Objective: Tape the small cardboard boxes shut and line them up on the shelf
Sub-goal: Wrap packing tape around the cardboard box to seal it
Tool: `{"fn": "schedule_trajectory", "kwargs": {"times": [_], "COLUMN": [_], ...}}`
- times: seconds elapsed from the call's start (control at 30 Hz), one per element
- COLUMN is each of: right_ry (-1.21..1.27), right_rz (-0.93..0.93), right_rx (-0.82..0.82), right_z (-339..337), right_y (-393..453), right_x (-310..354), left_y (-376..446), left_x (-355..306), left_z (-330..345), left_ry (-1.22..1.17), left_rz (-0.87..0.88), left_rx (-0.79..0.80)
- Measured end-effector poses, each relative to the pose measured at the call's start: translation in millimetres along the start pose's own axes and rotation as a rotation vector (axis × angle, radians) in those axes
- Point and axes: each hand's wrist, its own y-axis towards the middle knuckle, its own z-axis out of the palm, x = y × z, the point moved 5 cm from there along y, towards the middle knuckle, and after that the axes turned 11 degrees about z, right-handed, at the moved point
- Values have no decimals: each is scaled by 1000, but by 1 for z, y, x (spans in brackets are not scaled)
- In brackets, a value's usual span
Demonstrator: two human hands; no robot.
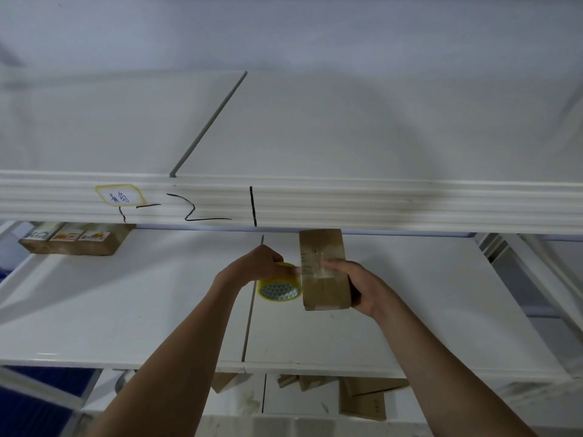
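- Reaching up from below, two bare forearms meet over the white middle shelf board (126, 310), and loose brown cardboard pieces (362, 398) lie on the level beneath it.
- The right hand (362, 288) cups the small brown cardboard box (325, 279) from its right side and underside, with the thumb laid along the top over a shiny strip of clear tape; the fingers behind the box are hidden, though they look curled round it.
- The left hand (262, 263) grasps the yellow-edged roll of clear packing tape (279, 287) from above, fingers bent over its rim, and the roll sits just beside the box's left face.
- The box is probably light and fairly stiff, its taped patch slick, so the plain cardboard edges give the best hold.
- Farther back, at the left, three small labelled brown boxes (75, 239) stand side by side on the same shelf.
- Above them runs the ribbed white shelf rail (378, 203) bearing black marks and a yellow-rimmed label (120, 195).
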Motion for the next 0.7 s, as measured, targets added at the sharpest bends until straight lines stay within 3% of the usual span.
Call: {"fn": "schedule_trajectory", "kwargs": {"times": [0.13, 0.4, 0.57, 0.7], "right_ry": [8, -136, -442, -425], "right_rz": [23, -4, 52, 68], "right_rx": [27, -271, -292, -340], "right_z": [-1, -10, 3, -1], "right_y": [3, 14, 18, 22], "right_x": [1, 0, -8, -4], "left_y": [-3, -6, -2, -1], "left_x": [-9, -1, -14, -20], "left_z": [-3, 2, 1, 2], "left_ry": [-46, 41, 212, 255], "left_rz": [49, 3, 28, 58], "left_rx": [-13, 3, -31, -33]}}
